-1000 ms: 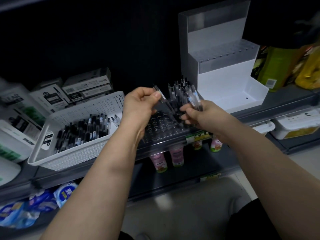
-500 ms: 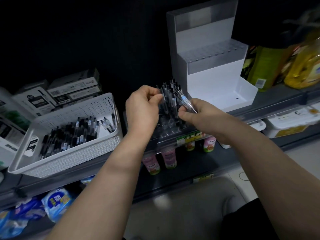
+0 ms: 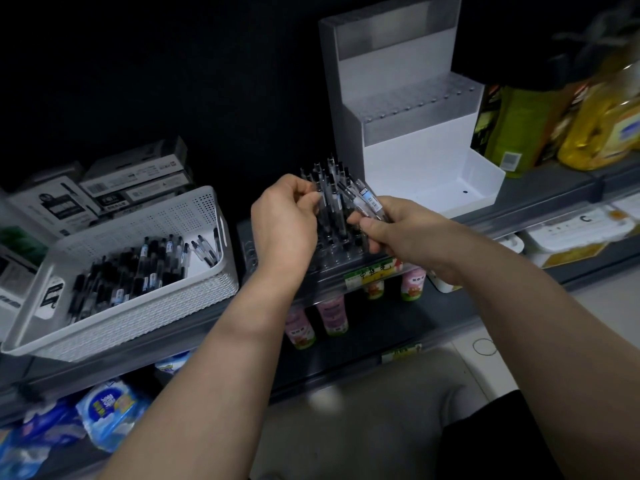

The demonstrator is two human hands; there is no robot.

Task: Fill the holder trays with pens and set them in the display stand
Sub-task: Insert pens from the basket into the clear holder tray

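Head view. The holder tray (image 3: 341,254) sits on the grey shelf (image 3: 554,180), between the white basket (image 3: 156,220) on its left and the white display stand (image 3: 415,143) behind and to its right. It is near the stand but not in it. A cluster of pens (image 3: 329,174) stands upright in the rear rows of the tray; the front rows show open holes.

The left hand (image 3: 284,223) is over the tray with fingers curled, thumb and fingertips pinching one upright pen (image 3: 325,202) near its top. Whether that pen's tip is seated in a hole cannot be told; the hand hides it.

The right hand (image 3: 398,232) is just right of the tray, fingers closed round a small bunch of pens (image 3: 367,200). These tilt up and to the left, and barcode labels show on their barrels.

The basket holds a loose heap of spare pens (image 3: 138,271), lying flat and mostly against its left and middle. The stand is stepped, and its middle step shows rows of small holes.

Other items: printed boxes (image 3: 131,185) stacked behind the basket; yellow bottles (image 3: 606,133) and a green pack (image 3: 519,126) right of the stand; small pink-labelled bottles (image 3: 332,313) on the shelf below; blue packets (image 3: 107,410) at lower left.
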